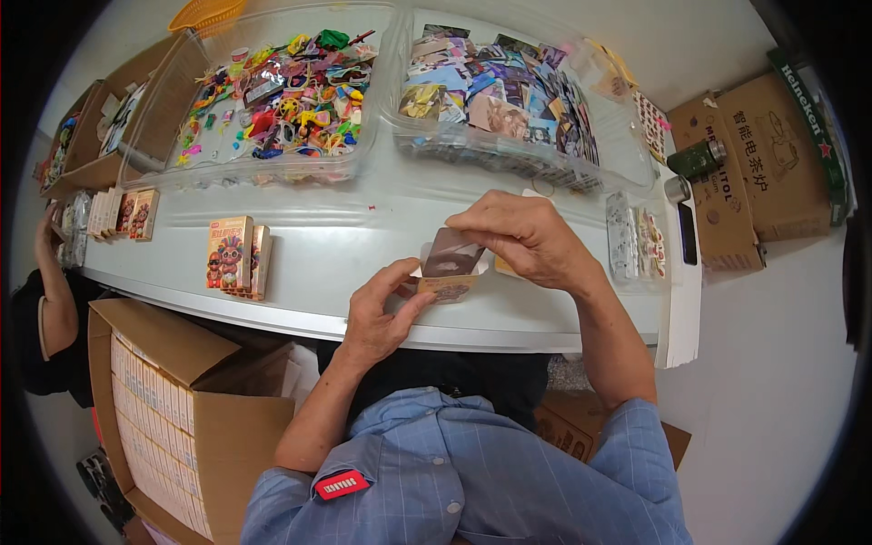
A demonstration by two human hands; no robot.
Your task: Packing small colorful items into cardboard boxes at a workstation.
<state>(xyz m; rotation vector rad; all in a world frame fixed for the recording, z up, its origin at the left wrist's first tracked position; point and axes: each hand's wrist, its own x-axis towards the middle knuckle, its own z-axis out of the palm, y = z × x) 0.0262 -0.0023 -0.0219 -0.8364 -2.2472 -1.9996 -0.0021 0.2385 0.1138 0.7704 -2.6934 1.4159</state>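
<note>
Near the table's front edge, my left hand (377, 313) is closed around a small printed paper box (447, 290) with its top end open. My right hand (534, 241) pinches the upper edge of a dark card (454, 254), whose lower part is at the box's opening. How deep the card sits inside cannot be seen. A pale yellow piece (505, 266) shows just under my right hand, mostly hidden by it. To the left of my hands, a few similar printed boxes (229, 252) stand together on the white table (318, 227).
Behind my hands stand a clear bin (263, 173) of colourful small toys and a clear bin (422, 145) of picture cards. Clear packs (636, 241) and a green bottle (698, 159) are at right. A co-worker's arm (59, 304) is at far left, above a carton (241, 436) of boxes.
</note>
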